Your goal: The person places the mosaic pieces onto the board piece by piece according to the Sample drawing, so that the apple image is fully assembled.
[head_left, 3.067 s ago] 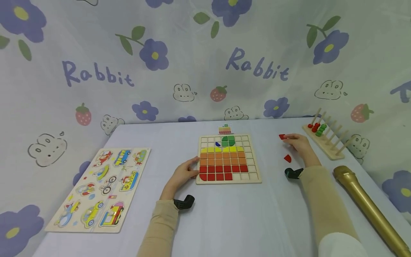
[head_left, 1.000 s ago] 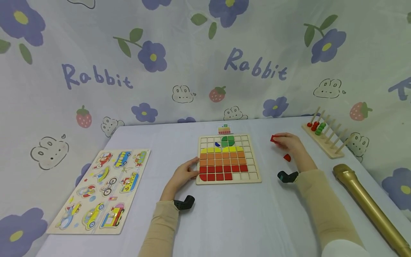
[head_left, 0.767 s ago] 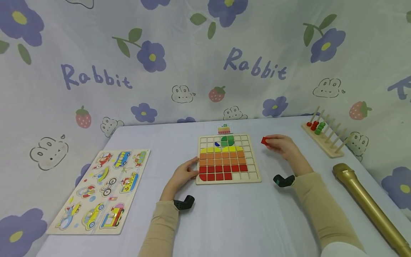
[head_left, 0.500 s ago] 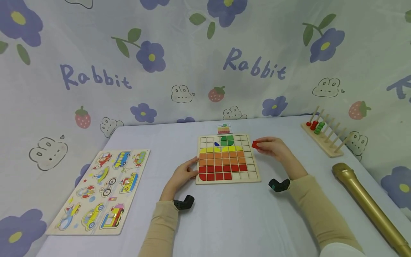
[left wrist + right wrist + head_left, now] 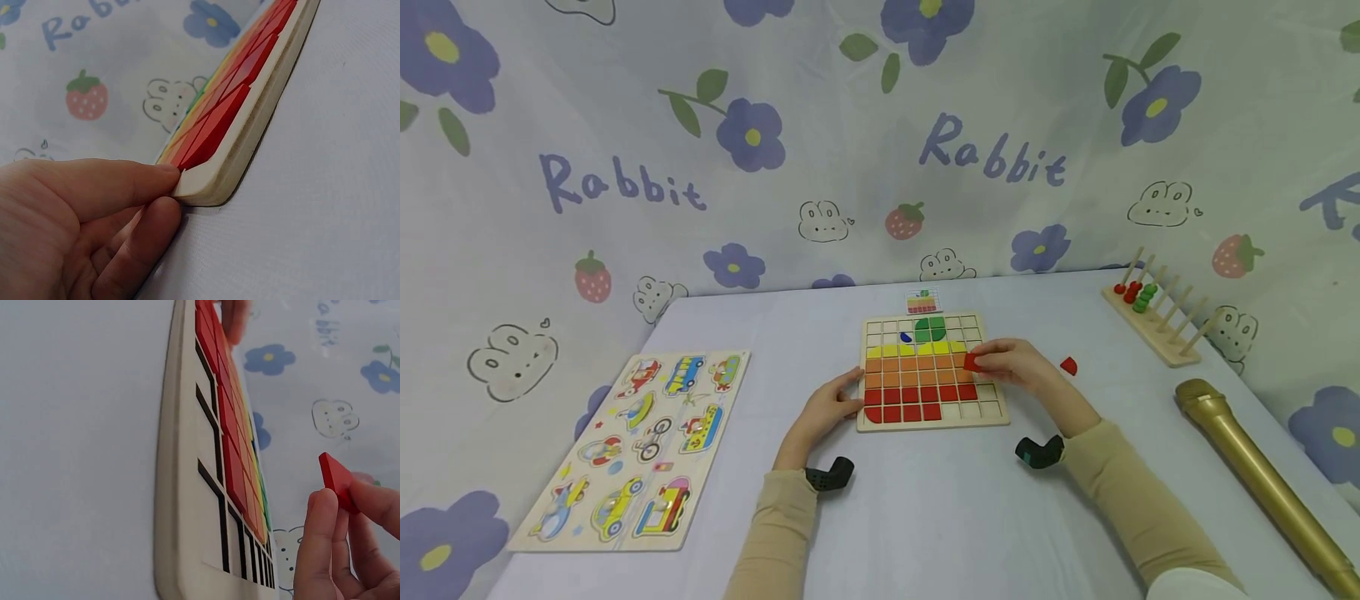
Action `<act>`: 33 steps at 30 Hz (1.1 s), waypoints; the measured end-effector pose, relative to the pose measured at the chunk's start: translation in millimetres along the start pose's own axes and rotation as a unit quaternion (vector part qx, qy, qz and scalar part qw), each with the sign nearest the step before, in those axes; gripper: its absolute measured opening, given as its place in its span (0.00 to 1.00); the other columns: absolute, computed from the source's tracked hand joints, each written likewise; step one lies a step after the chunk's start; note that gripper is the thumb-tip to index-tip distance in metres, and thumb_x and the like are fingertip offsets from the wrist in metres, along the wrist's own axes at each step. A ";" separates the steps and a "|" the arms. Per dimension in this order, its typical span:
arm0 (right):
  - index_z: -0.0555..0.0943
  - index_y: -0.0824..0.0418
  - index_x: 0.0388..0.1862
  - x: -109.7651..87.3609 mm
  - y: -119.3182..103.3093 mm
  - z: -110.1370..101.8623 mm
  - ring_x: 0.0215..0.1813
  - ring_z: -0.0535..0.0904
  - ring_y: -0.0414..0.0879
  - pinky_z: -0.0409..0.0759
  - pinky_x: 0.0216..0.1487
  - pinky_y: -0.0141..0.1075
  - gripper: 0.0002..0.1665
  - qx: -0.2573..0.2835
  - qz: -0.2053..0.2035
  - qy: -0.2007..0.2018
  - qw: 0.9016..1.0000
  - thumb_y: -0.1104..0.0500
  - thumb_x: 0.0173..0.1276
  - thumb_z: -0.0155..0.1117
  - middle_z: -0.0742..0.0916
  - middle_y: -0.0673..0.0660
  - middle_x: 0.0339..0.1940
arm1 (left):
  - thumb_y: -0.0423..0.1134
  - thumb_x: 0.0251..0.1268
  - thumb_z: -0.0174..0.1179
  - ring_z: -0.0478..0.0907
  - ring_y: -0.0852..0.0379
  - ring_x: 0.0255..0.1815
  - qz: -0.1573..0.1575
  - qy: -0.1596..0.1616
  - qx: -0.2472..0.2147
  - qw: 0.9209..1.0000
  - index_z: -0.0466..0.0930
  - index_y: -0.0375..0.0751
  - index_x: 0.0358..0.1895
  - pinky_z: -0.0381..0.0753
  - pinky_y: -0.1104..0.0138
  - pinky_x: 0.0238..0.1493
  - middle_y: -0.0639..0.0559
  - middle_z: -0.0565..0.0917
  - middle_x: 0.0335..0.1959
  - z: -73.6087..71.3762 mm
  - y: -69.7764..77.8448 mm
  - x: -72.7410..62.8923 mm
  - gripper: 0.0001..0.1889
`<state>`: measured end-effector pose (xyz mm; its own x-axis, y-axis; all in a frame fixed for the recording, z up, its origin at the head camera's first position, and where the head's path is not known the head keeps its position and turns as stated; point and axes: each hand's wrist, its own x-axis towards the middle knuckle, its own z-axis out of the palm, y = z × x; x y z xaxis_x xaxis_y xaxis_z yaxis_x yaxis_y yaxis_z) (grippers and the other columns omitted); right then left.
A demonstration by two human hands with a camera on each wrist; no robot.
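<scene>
A wooden grid board (image 5: 992, 410) lies mid-table with red, orange, yellow, green and blue tiles set in its cells. My left hand (image 5: 827, 410) holds its left edge; in the left wrist view the thumb and a finger meet the rim at the near corner. My right hand (image 5: 1018, 367) pinches a flat red tile (image 5: 337, 481) between thumb and fingertips, held above the board's right side. Bare cells show in the lowest row, right of the red tiles (image 5: 932, 412), and along the right column. A red quarter-round tile (image 5: 1069, 366) lies on the cloth right of that hand.
A small pattern card (image 5: 922, 301) sits behind the board. To the left lies a vehicle peg puzzle (image 5: 688, 483). On the right are a peg rack (image 5: 1172, 354) with red and green beads and a gold microphone (image 5: 1247, 467). A printed curtain hangs behind the table.
My right hand has picked up a red tile from the right of the table and carried it left and nearer, over the board's right side. The left hand stays at the board's edge.
</scene>
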<state>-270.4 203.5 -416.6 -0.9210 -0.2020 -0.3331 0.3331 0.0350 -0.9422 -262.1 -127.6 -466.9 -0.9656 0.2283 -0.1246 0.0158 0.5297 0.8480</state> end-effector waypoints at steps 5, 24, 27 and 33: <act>0.75 0.70 0.52 -0.5 6.0 10.0 0.39 0.78 0.44 0.78 0.46 0.35 0.19 -0.035 0.016 0.007 0.999 0.63 0.63 0.61 0.79 0.58 0.47 | 0.35 0.56 0.62 0.69 0.60 0.21 -0.001 0.000 0.000 1.000 0.68 0.47 0.65 0.68 0.69 0.27 0.51 0.72 0.19 -0.3 0.3 -0.2 0.30; 0.83 0.62 0.31 -5.8 21.0 40.6 0.32 0.76 0.44 0.78 0.34 0.33 0.06 -0.297 -0.018 0.000 0.955 0.61 0.56 0.69 0.83 0.55 0.33 | 0.34 0.57 0.62 0.68 0.60 0.21 0.009 -0.001 0.005 1.000 0.67 0.46 0.66 0.68 0.69 0.27 0.52 0.71 0.19 -0.5 -0.1 0.3 0.30; 0.83 0.61 0.28 -6.5 22.9 44.2 0.30 0.75 0.44 0.77 0.32 0.32 0.04 -0.326 -0.029 0.008 0.945 0.62 0.55 0.69 0.82 0.53 0.29 | 0.35 0.57 0.62 0.69 0.60 0.22 0.003 -0.002 0.004 1.000 0.67 0.46 0.66 0.68 0.69 0.27 0.51 0.72 0.20 -0.5 0.3 0.1 0.30; 0.83 0.61 0.26 -9.6 24.0 49.1 0.24 0.73 0.42 0.71 0.27 0.33 0.03 -0.367 -0.071 0.009 0.928 0.63 0.55 0.68 0.82 0.51 0.23 | 0.34 0.57 0.62 0.69 0.60 0.21 0.004 0.002 0.004 1.000 0.67 0.46 0.65 0.68 0.69 0.27 0.52 0.71 0.19 0.2 0.4 -0.5 0.30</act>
<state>-243.6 158.2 -434.3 -0.9502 -0.2404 -0.1982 -0.0133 0.6670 -0.7449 -261.6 -127.3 -466.6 -0.9665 0.2295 -0.1153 0.0259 0.5337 0.8453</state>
